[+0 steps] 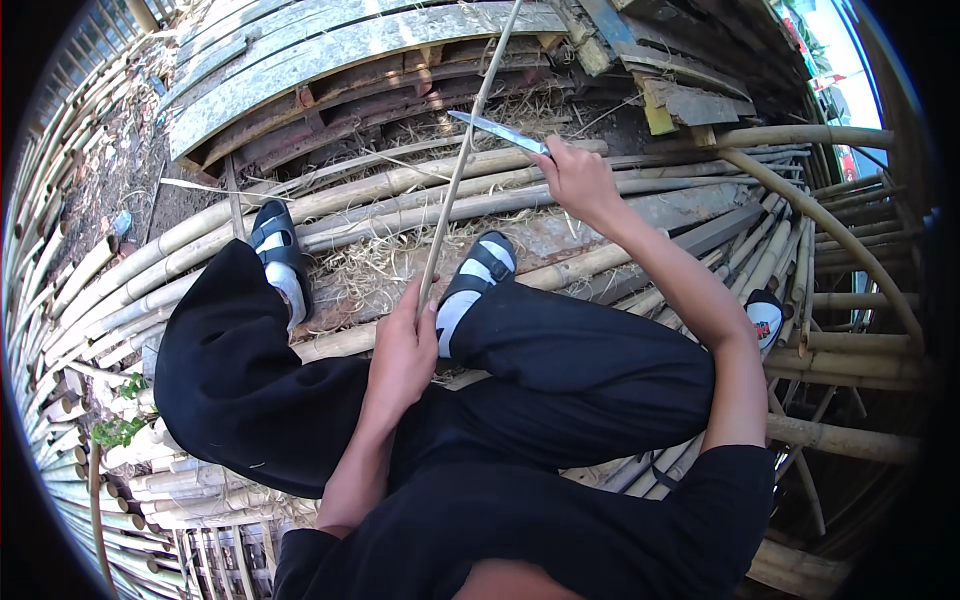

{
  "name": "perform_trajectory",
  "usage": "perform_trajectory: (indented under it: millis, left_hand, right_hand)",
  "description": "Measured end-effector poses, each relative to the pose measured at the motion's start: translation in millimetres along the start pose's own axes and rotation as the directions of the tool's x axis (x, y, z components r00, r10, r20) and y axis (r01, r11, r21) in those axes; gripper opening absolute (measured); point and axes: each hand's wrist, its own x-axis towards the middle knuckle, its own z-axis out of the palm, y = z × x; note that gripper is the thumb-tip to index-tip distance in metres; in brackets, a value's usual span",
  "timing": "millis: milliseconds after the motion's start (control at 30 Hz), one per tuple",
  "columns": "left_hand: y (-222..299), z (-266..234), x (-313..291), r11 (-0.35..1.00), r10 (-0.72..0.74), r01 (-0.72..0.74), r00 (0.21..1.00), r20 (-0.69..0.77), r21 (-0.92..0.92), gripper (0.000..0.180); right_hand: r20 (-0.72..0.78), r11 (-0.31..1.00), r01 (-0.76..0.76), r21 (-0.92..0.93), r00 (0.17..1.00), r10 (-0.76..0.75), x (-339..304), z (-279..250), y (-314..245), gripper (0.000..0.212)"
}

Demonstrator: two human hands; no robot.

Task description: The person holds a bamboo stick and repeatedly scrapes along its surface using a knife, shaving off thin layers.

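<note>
My left hand (405,340) is closed round the lower part of a long, thin bamboo strip (457,172), which slants up and away past the top edge of the view. In my right hand (580,182) is the handle of a knife (500,131), its narrow pale blade pointing left. The blade crosses the strip well above my left hand; whether it touches the strip I cannot tell. The knife's handle is mostly hidden in my fist. Thin pale shavings (375,275) lie on the ground around my sandalled feet.
Bamboo poles (400,187) run across the ground by my feet. A stack of wooden pallets (350,50) stands beyond them, with loose planks (690,100) at the right. More bamboo lies piled at the left. A bamboo frame (850,235) rises on the right.
</note>
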Motion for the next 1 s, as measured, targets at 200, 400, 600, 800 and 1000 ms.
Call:
perform_trajectory:
  millis: [200, 400, 600, 800, 1000]
  left_hand:
    - [-9, -1, -3, 0.999, -0.001, 0.002, 1.0, -0.015, 0.032, 0.029]
    - [-14, 1, -5, 1.0, -0.003, 0.002, 1.0, 0.017, 0.027, 0.029]
    - [-12, 2, -1, 0.999, 0.023, -0.023, 1.0, -0.005, 0.024, 0.029]
    - [-2, 1, -5, 0.996, -0.043, 0.037, 0.997, 0.068, 0.086, 0.032]
    - [-2, 5, -1, 0.996, -0.012, 0.007, 0.998, 0.058, 0.086, 0.031]
  right_hand:
    - [0.134, 0.943, 0.233, 0.238, 0.954, -0.27, -39, 12, -53, 0.025]
    - [0.114, 0.959, 0.23, 0.164, 0.961, -0.25, -19, 21, -29, 0.031]
    - [0.067, 0.995, 0.07, 0.07, 0.995, -0.075, -4, 13, -2, 0.034]
    - [0.025, 0.844, 0.503, 0.188, 0.856, -0.516, -18, 22, -25, 0.03]
    - [0.089, 0.992, -0.048, 0.116, 0.995, 0.038, 5, 5, -8, 0.03]
